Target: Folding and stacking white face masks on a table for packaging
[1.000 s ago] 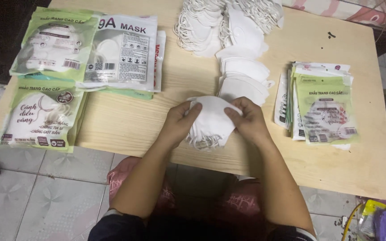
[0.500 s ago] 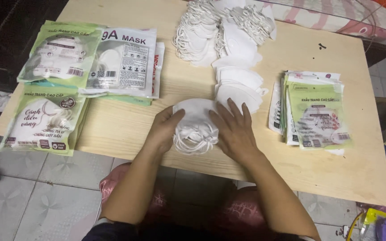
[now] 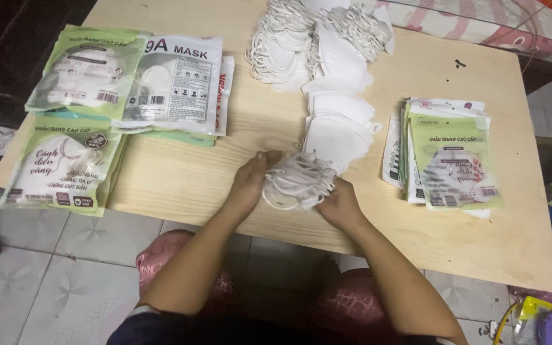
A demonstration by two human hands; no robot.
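Light from above, bright on the pale wooden table [image 3: 416, 230]; floor and left edge dim, nearly black top left. Glare on glossy packets [image 3: 180, 83]. Slight softness overall, mild wide-angle bend at edges.

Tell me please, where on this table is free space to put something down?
Bare wood lies between the left packets and the loose masks, and along the table's near right corner below the flat pouches. Around both hands and the mask stack it is crowded.

Green packets [image 3: 452, 156] – tiled floor [image 3: 52, 281] – pink cushion [image 3: 480, 19].
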